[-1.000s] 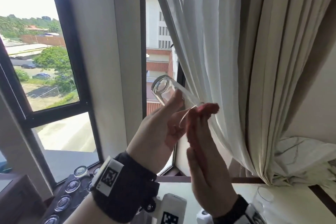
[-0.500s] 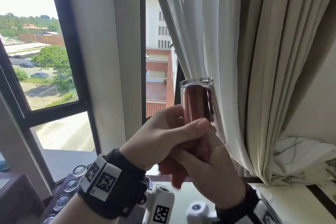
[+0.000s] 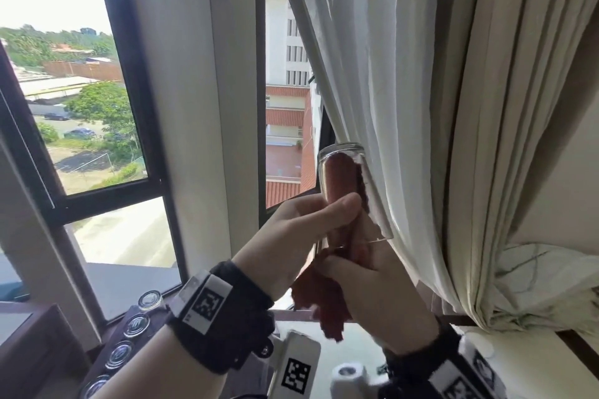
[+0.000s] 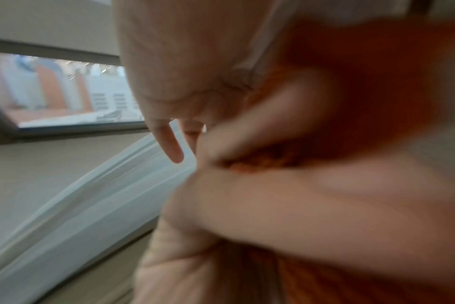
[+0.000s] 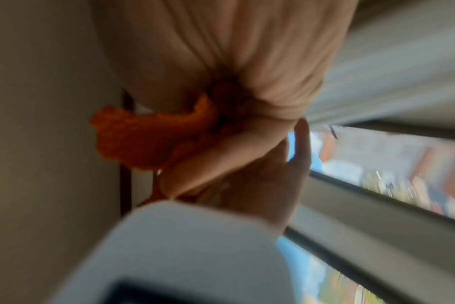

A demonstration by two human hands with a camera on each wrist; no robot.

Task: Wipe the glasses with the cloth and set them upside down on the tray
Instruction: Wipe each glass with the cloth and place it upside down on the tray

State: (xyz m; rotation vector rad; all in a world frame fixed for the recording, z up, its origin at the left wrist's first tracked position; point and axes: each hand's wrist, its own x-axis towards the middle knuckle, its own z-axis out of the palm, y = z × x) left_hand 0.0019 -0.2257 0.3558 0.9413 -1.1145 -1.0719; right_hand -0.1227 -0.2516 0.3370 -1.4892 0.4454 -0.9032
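I hold a clear glass (image 3: 341,152) up by the window, base upward and mouth down. My left hand (image 3: 340,210) grips its side, thumb across the front. Some fingers of my right hand (image 3: 363,269) are pushed up into the glass, wrapped in the orange-red cloth (image 3: 319,301), whose loose end hangs below the mouth. The right wrist view, blurred, shows the cloth (image 5: 143,139) bunched in my curled right hand (image 5: 221,72). Blur leaves only skin and the cloth (image 4: 377,82) in the left wrist view.
A dark tray (image 3: 107,340) at the lower left carries several glasses (image 3: 136,324) upside down. A white curtain (image 3: 405,91) hangs just right of the held glass. Window frames (image 3: 129,107) stand behind. A pale table surface (image 3: 525,363) lies at the lower right.
The glass has swung from tilted, base to the upper left, to upright with its base on top. My right fingers and the cloth have gone from its mouth up inside it.
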